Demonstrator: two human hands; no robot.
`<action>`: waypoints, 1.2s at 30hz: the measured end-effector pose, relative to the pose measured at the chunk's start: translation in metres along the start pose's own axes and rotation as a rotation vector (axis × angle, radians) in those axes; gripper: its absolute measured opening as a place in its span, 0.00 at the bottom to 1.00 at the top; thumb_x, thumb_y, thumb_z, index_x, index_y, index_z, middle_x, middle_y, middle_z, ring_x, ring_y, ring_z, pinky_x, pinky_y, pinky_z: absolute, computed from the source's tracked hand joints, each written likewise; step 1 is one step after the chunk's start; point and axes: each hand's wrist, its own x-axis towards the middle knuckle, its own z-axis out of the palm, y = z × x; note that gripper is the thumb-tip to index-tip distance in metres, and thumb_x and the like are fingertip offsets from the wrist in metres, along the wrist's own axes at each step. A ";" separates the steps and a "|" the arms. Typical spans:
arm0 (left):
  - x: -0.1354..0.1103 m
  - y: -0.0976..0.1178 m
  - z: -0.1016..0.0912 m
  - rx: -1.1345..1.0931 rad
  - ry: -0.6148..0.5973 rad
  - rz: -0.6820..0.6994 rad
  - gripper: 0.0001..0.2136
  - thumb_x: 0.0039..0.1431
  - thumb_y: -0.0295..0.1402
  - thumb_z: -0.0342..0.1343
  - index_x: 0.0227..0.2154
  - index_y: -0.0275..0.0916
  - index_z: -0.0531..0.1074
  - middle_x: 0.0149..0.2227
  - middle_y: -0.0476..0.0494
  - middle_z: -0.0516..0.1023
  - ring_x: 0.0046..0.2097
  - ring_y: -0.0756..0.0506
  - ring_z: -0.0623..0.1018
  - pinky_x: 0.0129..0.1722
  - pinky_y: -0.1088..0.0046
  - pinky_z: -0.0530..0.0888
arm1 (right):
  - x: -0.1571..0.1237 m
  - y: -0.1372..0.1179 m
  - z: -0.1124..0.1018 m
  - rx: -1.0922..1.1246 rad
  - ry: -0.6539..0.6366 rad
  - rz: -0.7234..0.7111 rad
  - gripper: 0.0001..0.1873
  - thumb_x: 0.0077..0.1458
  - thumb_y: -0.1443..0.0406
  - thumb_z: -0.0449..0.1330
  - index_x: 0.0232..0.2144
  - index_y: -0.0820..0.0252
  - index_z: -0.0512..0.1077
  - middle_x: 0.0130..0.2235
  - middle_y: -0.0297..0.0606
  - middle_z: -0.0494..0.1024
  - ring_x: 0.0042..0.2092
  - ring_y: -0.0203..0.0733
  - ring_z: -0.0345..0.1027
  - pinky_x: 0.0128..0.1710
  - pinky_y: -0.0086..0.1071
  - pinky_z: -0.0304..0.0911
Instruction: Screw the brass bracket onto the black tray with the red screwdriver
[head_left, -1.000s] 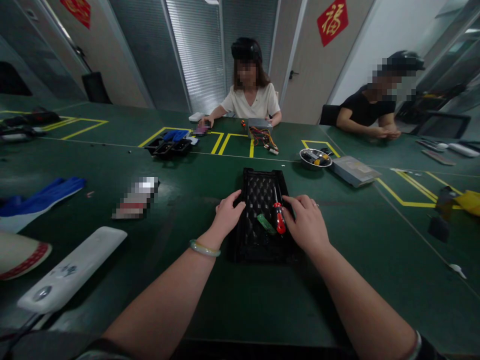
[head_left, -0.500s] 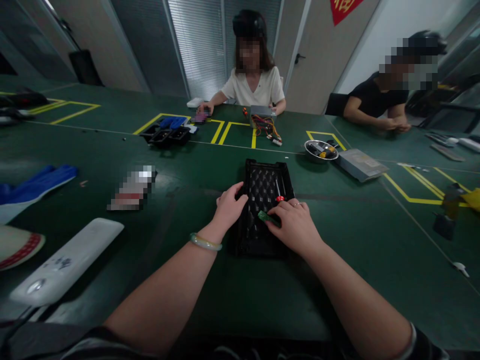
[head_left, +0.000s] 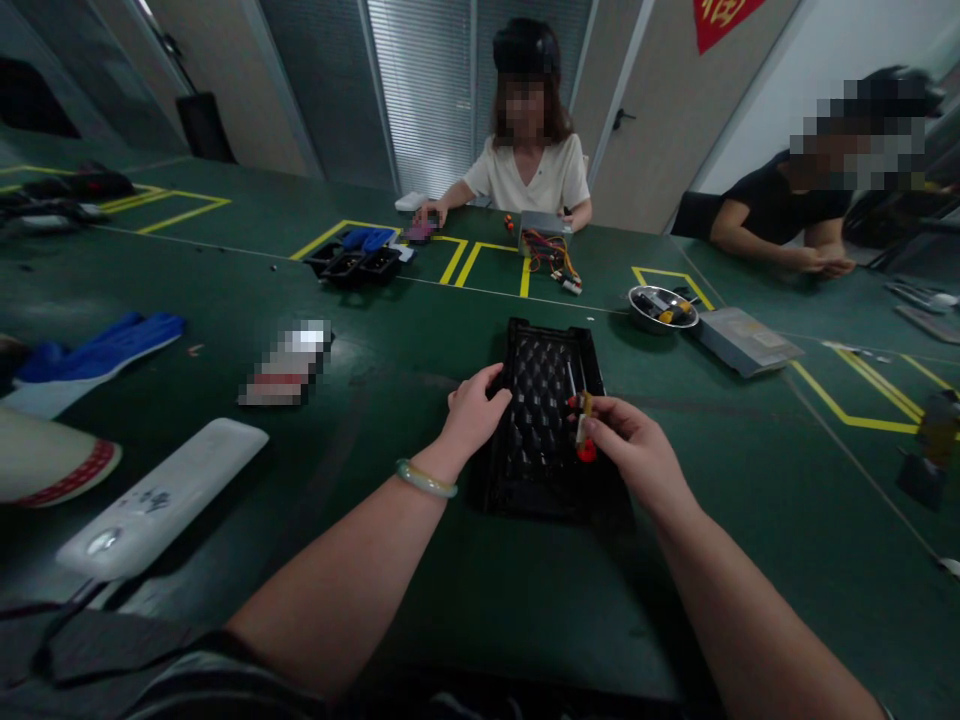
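A black quilted plastic tray lies on the green table in front of me. My left hand rests on the tray's left edge with its fingers curled over the rim. My right hand is closed in a pinch on a small green circuit board, held on edge just above the tray's right side. A red-handled screwdriver lies in the tray right under the board, its metal shaft pointing away from me. A pale bangle sits on my left wrist.
A long white device and blue gloves lie at the left. A metal bowl and a grey drive sit at the right. Across the table, a person in white has a wired box; a person in black sits at the far right.
My right hand closed on the small green board that lay flat in the tray and raised it on edge. My left hand stayed on the tray's left rim.
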 end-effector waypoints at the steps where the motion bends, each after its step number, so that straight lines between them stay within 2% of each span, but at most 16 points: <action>1: 0.000 0.000 0.000 -0.002 0.001 0.000 0.22 0.61 0.35 0.54 0.59 0.44 0.66 0.57 0.45 0.73 0.58 0.40 0.71 0.60 0.57 0.64 | 0.001 0.001 -0.003 0.137 -0.027 0.052 0.16 0.56 0.57 0.62 0.45 0.58 0.72 0.41 0.39 0.79 0.37 0.41 0.73 0.35 0.33 0.67; 3: 0.000 0.000 0.000 -0.007 0.007 -0.001 0.21 0.61 0.35 0.54 0.58 0.44 0.67 0.57 0.46 0.73 0.57 0.41 0.72 0.60 0.57 0.64 | 0.001 0.002 -0.008 0.310 -0.088 0.096 0.19 0.54 0.59 0.64 0.48 0.56 0.70 0.43 0.39 0.79 0.36 0.40 0.73 0.32 0.30 0.66; 6: 0.000 0.000 0.000 -0.017 0.018 -0.001 0.21 0.61 0.34 0.54 0.57 0.45 0.67 0.57 0.46 0.74 0.57 0.40 0.72 0.59 0.57 0.64 | 0.001 0.003 -0.010 0.390 -0.150 0.061 0.25 0.53 0.62 0.65 0.53 0.50 0.66 0.46 0.37 0.78 0.43 0.41 0.73 0.38 0.31 0.69; 8: 0.000 0.001 0.000 -0.022 0.021 -0.002 0.20 0.62 0.34 0.54 0.57 0.45 0.67 0.56 0.45 0.74 0.57 0.40 0.72 0.59 0.56 0.64 | 0.001 0.003 -0.008 0.383 -0.180 0.042 0.25 0.54 0.63 0.65 0.53 0.49 0.66 0.47 0.36 0.78 0.46 0.42 0.72 0.43 0.32 0.69; 11: -0.003 0.006 -0.002 -0.021 0.049 -0.001 0.20 0.62 0.35 0.54 0.58 0.44 0.66 0.56 0.44 0.73 0.57 0.39 0.70 0.59 0.54 0.62 | 0.001 0.005 -0.006 0.345 -0.194 0.038 0.20 0.54 0.64 0.66 0.48 0.50 0.68 0.47 0.36 0.77 0.46 0.40 0.72 0.43 0.31 0.69; 13: -0.007 0.013 -0.007 -0.019 0.094 0.066 0.19 0.63 0.35 0.54 0.57 0.47 0.67 0.57 0.45 0.73 0.58 0.40 0.68 0.59 0.54 0.61 | 0.001 0.007 -0.004 0.308 -0.157 0.028 0.18 0.52 0.64 0.67 0.45 0.51 0.69 0.46 0.35 0.77 0.44 0.39 0.73 0.41 0.29 0.69; 15: -0.013 0.023 -0.012 -0.028 0.112 0.199 0.15 0.65 0.36 0.52 0.53 0.49 0.70 0.55 0.49 0.74 0.58 0.41 0.68 0.58 0.56 0.61 | 0.002 0.008 -0.002 0.273 -0.106 0.023 0.18 0.51 0.63 0.68 0.44 0.52 0.69 0.44 0.35 0.78 0.42 0.39 0.73 0.40 0.30 0.70; 18: -0.020 0.036 -0.020 -0.051 0.006 0.375 0.10 0.66 0.37 0.51 0.47 0.48 0.74 0.49 0.51 0.78 0.53 0.43 0.71 0.56 0.60 0.62 | 0.003 0.008 -0.001 0.262 -0.055 0.025 0.19 0.49 0.62 0.70 0.43 0.54 0.69 0.41 0.35 0.78 0.40 0.39 0.73 0.41 0.32 0.70; 23: -0.025 0.043 -0.024 -0.059 -0.185 0.491 0.09 0.62 0.39 0.57 0.42 0.47 0.77 0.43 0.51 0.80 0.47 0.44 0.74 0.53 0.62 0.61 | 0.001 0.007 0.001 0.242 -0.052 -0.002 0.20 0.50 0.60 0.70 0.44 0.54 0.70 0.42 0.36 0.79 0.41 0.40 0.73 0.42 0.33 0.70; 28: -0.027 0.042 -0.025 -0.126 -0.245 0.556 0.08 0.58 0.40 0.62 0.37 0.43 0.77 0.40 0.52 0.81 0.45 0.47 0.76 0.54 0.65 0.59 | -0.001 0.006 0.003 0.172 -0.085 -0.018 0.25 0.58 0.56 0.63 0.58 0.49 0.67 0.48 0.37 0.78 0.47 0.43 0.72 0.51 0.38 0.68; 33: -0.028 0.043 -0.028 -0.125 -0.291 0.561 0.08 0.59 0.41 0.61 0.33 0.43 0.77 0.38 0.53 0.81 0.43 0.48 0.76 0.54 0.67 0.59 | -0.003 0.007 0.004 0.088 -0.118 0.036 0.25 0.61 0.52 0.58 0.59 0.48 0.66 0.56 0.38 0.74 0.58 0.49 0.66 0.59 0.43 0.61; 36: -0.028 0.045 -0.030 -0.167 -0.258 0.502 0.11 0.59 0.40 0.61 0.43 0.43 0.75 0.40 0.52 0.81 0.44 0.48 0.77 0.54 0.68 0.59 | -0.006 0.008 0.003 -0.088 -0.127 0.026 0.26 0.61 0.50 0.55 0.60 0.47 0.65 0.59 0.37 0.71 0.61 0.51 0.62 0.60 0.43 0.59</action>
